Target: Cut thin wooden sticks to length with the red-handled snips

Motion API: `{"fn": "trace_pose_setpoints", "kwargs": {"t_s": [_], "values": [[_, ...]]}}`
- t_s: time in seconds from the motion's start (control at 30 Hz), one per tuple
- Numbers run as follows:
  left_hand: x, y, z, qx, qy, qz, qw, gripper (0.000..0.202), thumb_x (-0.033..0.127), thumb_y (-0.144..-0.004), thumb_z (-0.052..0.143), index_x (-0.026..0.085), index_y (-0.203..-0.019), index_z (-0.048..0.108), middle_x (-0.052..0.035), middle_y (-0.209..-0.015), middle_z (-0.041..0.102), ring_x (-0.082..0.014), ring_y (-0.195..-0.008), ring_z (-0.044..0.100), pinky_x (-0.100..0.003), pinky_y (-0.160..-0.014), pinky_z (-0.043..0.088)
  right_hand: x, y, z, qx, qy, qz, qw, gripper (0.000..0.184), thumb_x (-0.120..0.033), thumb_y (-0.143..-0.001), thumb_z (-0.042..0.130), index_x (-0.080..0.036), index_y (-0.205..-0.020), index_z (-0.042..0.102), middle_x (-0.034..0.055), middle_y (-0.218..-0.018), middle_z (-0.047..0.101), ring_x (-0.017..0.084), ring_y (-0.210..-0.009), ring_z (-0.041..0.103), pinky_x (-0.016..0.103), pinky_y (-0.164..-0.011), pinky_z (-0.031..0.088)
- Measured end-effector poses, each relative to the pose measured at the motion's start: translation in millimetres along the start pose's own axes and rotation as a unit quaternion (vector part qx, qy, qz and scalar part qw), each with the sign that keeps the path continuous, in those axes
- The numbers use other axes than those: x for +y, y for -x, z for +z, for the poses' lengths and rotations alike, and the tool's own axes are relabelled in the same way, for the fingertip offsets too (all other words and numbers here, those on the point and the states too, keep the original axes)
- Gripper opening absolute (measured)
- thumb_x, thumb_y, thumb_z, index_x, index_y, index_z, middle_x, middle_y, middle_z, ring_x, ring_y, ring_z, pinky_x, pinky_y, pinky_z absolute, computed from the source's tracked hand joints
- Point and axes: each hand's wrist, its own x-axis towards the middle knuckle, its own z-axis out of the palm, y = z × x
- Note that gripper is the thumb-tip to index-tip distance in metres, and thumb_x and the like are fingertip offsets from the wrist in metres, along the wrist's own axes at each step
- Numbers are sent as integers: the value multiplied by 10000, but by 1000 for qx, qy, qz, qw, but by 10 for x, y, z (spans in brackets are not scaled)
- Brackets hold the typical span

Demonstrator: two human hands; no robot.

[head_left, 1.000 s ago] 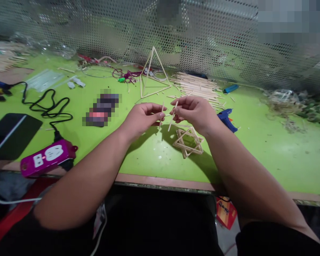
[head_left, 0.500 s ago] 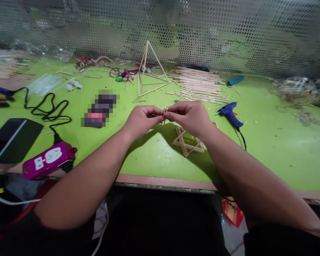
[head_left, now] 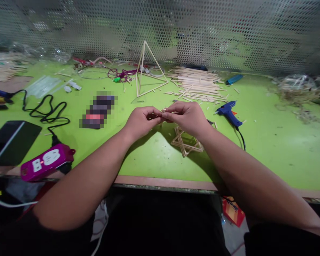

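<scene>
My left hand (head_left: 142,121) and my right hand (head_left: 186,116) meet above the green table (head_left: 269,149), fingers pinched together on short wooden sticks (head_left: 164,112) held between them. Just below my right wrist a flat star-shaped frame of sticks (head_left: 185,142) lies on the table. Behind the hands a stick pyramid (head_left: 148,69) stands upright, with a pile of loose sticks (head_left: 198,83) to its right.
A blue glue gun (head_left: 228,113) with a black cord lies right of my hands. At the left are a pink power strip (head_left: 46,161), a black cable (head_left: 46,110) and a dark tablet (head_left: 12,140). A perforated metal screen (head_left: 229,32) closes the back.
A second ago each hand held a stick apart from the other. The hands have come together and the sticks now touch between the fingertips.
</scene>
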Motion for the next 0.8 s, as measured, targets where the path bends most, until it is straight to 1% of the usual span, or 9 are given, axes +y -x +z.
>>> {"fn": "trace_pose_setpoints", "kwargs": {"t_s": [0.1,0.2,0.4,0.57,0.7,0.8], "values": [[14,2,-3,-2,-3,-1,1000,250,378,-762,1003,209,-902,885,-91,-966,876,-245,-929,799,-383,-903,615,11,-6,-7,-9,-5,6,1000,462,-682,-779,983,-245,-915,917,89,-990,841,270,-942,810,439,-881,710],[12,1,-7,-4,-9,5,1000,223,358,-776,984,203,-898,880,-93,-957,878,-243,-912,796,-378,-888,602,18,-13,-19,-18,-5,-2,1000,454,-677,-788,978,-246,-918,918,85,-977,840,259,-920,806,423,-852,702],[3,-9,-18,-17,-16,-4,1000,246,382,-771,970,193,-892,867,-90,-952,872,-238,-896,780,-373,-872,588,-43,-10,-58,-31,17,2,999,380,-599,-807,979,-240,-917,921,76,-923,843,235,-837,786,386,-766,656],[17,-17,-26,-26,-31,2,999,166,339,-799,937,213,-881,868,-76,-931,862,-225,-872,762,-368,-850,583,-68,-6,-77,-33,24,-11,999,283,-507,-831,975,-236,-895,921,62,-883,832,220,-829,774,359,-752,614],[25,-19,-24,-29,-43,1,999,127,323,-810,917,221,-871,872,-69,-908,852,-218,-848,749,-362,-827,580,-67,-7,-90,-35,30,-9,999,258,-487,-852,967,-239,-903,919,60,-879,830,213,-810,763,361,-750,600],[13,-25,-15,-31,-47,6,998,120,313,-811,911,217,-871,870,-64,-895,847,-214,-837,747,-359,-823,576,-74,-11,-95,-35,48,-26,998,238,-468,-864,952,-236,-906,917,64,-899,832,212,-813,757,362,-747,591]]}}
